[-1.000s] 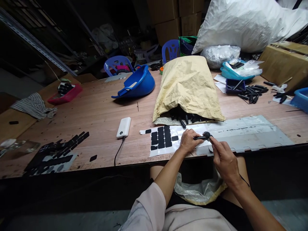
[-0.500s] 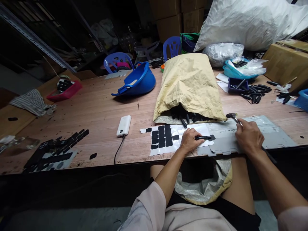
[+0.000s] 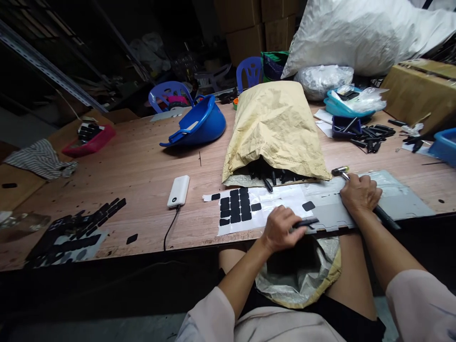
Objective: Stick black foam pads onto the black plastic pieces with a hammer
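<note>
My left hand (image 3: 283, 229) is closed round a slim black part (image 3: 305, 223) at the table's front edge, above an open sack (image 3: 302, 289) between my legs. My right hand (image 3: 360, 194) grips a hammer (image 3: 386, 218), its small head (image 3: 340, 170) resting low over the grey board (image 3: 402, 194). A black rounded patch (image 3: 308, 206) lies on the board's left part. White sheets (image 3: 263, 220) with rows of black patches (image 3: 235, 206) lie left of the board. Behind them a yellow sack (image 3: 278, 123) opens toward me, with black parts in its mouth.
A white power bank (image 3: 178, 191) with a cable and a blue basin (image 3: 203, 121) stand to the left. Black strips (image 3: 107, 213) lie at the far left. At the right are a navy tray (image 3: 345, 127), loose black parts (image 3: 374, 137) and a carton (image 3: 420, 90).
My left hand has moved down toward the table edge with the black part, off the black patch. My right hand and the hammer have lowered slightly. The view has shifted a little.
</note>
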### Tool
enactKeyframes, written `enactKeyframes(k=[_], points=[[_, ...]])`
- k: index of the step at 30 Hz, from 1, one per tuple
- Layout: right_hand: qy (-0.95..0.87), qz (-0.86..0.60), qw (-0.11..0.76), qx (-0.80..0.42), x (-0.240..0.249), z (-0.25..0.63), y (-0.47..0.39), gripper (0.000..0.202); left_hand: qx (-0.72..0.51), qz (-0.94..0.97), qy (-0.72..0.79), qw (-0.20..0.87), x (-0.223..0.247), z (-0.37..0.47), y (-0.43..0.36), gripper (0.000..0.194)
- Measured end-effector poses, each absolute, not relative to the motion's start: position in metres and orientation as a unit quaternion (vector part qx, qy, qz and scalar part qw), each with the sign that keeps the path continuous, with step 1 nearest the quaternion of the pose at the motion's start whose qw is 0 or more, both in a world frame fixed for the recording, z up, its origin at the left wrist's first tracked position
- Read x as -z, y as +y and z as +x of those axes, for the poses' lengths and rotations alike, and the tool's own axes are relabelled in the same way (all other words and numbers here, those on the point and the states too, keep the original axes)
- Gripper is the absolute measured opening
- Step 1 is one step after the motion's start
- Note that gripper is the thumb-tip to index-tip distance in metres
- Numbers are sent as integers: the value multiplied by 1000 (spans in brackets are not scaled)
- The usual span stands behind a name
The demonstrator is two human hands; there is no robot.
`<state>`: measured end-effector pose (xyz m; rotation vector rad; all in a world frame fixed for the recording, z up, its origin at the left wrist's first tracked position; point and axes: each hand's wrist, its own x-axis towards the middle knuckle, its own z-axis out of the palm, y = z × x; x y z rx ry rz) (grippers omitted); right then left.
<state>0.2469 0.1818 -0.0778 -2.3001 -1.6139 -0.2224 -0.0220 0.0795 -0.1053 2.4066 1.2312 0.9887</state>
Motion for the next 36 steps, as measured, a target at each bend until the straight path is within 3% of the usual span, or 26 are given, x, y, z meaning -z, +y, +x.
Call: enactKeyframes(k=[3,7,12,14,16,20,23,27,32,36], points=[[-566,-806,155,85,79,248,182,44,-317,855,378,160,132,-22,27,29],[-567,-806,148,82,78,246,182,45,-154,800,531,234,165,-17,-8,25],[-568,-803,159,79,76,246,181,45,41,702,633,323,149,-7,-6,26],[-575,-797,172,75,76,248,181,44,-3,711,599,368,127,-6,0,20],[-582,-788,184,74,76,249,181,44,-127,706,575,393,100,-9,14,18],[-580,-792,174,79,77,248,181,45,-337,604,671,267,56,-32,83,27],[-574,-799,163,82,77,246,181,45,-307,517,777,187,43,-49,144,23],[-569,-806,147,75,76,244,181,46,-201,503,815,207,44,-56,180,18],[-565,-811,135,72,77,244,181,51,-159,520,816,196,45,-58,163,12],[-568,-809,137,66,77,245,182,49,-217,594,758,161,49,-52,136,4]])
